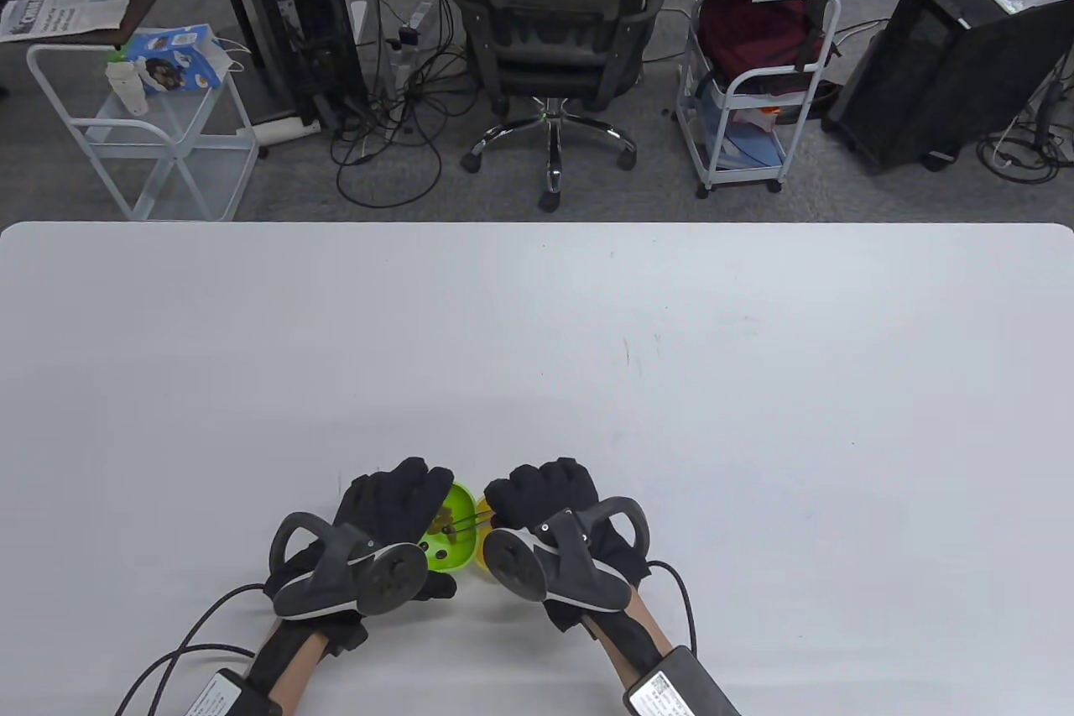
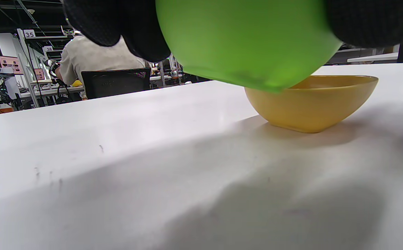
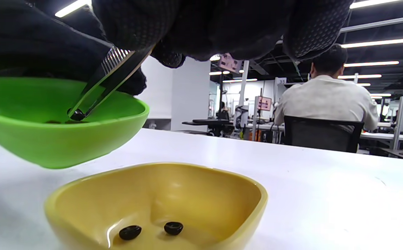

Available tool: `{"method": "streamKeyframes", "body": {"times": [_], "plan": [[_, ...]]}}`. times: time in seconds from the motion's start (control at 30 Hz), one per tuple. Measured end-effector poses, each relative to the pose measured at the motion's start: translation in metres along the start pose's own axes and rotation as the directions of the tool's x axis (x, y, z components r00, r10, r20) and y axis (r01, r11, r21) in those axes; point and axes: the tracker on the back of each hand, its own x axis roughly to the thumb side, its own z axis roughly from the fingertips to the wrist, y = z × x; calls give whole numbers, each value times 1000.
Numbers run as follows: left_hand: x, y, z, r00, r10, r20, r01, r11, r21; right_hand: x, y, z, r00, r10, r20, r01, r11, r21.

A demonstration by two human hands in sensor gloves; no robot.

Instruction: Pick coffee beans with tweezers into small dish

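My left hand [image 1: 382, 519] holds a green dish [image 1: 449, 535] lifted off the table, tilted; it fills the top of the left wrist view [image 2: 246, 41] and shows in the right wrist view [image 3: 59, 128]. My right hand [image 1: 545, 502] pinches metal tweezers [image 3: 109, 81] whose tips reach into the green dish and grip a dark coffee bean [image 3: 77, 114]; more beans lie in that dish. A yellow dish [image 3: 160, 205] stands on the table below, next to the green one, with two beans [image 3: 151, 230] in it. It also shows in the left wrist view [image 2: 312, 104].
The white table [image 1: 537, 347] stretches far and wide beyond the hands. An office chair [image 1: 554, 19], carts and computer towers stand past the far edge. A seated person [image 3: 326, 100] is in the background.
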Motion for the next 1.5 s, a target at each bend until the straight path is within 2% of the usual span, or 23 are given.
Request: {"method": "streamKeyframes", "body": {"times": [0.47, 0.83, 1.2, 1.5], "plan": [[-1, 0, 0, 1000, 3, -6, -3, 1000, 4, -36, -8, 9, 991, -82, -108, 82, 997, 0], [1, -1, -1, 1000, -1, 2, 1, 1000, -12, -55, -3, 13, 979, -100, -176, 108, 993, 40], [1, -2, -1, 1000, 0, 4, 0, 1000, -3, -56, -2, 14, 977, -118, -180, 125, 992, 28], [2, -2, -1, 1000, 2, 4, -2, 1000, -6, -40, -4, 13, 984, -140, -114, 140, 990, -12]]}}
